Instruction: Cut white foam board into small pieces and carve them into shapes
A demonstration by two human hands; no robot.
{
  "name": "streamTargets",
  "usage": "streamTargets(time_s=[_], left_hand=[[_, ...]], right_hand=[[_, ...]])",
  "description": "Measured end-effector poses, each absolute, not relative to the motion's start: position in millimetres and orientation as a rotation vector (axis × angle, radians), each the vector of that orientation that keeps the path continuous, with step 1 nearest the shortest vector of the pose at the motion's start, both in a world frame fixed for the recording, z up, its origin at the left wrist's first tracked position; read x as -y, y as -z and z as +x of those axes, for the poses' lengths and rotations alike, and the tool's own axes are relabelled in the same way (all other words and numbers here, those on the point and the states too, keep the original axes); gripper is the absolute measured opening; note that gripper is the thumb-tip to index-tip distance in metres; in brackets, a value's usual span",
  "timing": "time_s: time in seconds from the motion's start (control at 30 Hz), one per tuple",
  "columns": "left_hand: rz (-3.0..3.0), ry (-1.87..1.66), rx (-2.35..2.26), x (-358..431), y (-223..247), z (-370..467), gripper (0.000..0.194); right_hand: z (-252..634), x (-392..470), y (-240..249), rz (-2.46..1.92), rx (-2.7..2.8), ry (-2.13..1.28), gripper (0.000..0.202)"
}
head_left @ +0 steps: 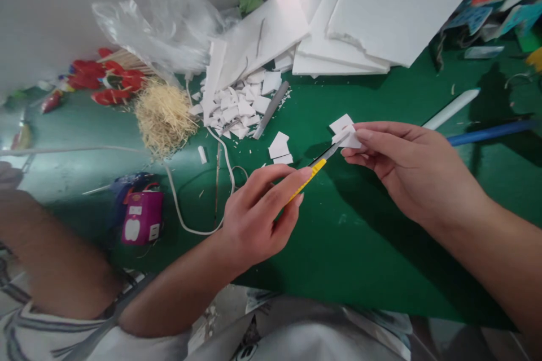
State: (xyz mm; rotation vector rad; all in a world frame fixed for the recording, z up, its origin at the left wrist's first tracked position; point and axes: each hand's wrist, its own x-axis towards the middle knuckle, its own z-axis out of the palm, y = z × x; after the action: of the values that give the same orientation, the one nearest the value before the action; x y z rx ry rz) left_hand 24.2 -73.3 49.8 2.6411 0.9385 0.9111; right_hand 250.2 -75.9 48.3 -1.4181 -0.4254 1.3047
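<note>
My left hand is closed around a yellow utility knife, its blade angled up and to the right. Between the thumb and fingers of my right hand is a small white foam board piece. The blade tip meets the lower left edge of that piece; whether it has cut in, I cannot tell. Just behind it shows another white flap, either part of the same piece or separate. Left of the blade, small white offcuts lie on the green table.
Behind my hands are a heap of white scraps, a grey strip and stacked white boards. Straw-like shavings, a white cable and a purple box lie leftward. Another person's arm rests at the left edge.
</note>
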Motion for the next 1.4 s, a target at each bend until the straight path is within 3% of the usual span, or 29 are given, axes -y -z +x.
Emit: streamTargets(time_s=[0.73, 1.4], left_hand=[[2.667, -0.867, -1.009, 75.2, -52.0, 25.0, 0.036], [2.637, -0.878, -0.979, 75.4, -55.0, 25.9, 0.038]], right_hand=[[251.7, 78.0, -42.8, -1.452, 0.572, -1.267, 0.013], [249.8, 77.8, -44.6, -1.427, 0.504, -1.283, 0.006]])
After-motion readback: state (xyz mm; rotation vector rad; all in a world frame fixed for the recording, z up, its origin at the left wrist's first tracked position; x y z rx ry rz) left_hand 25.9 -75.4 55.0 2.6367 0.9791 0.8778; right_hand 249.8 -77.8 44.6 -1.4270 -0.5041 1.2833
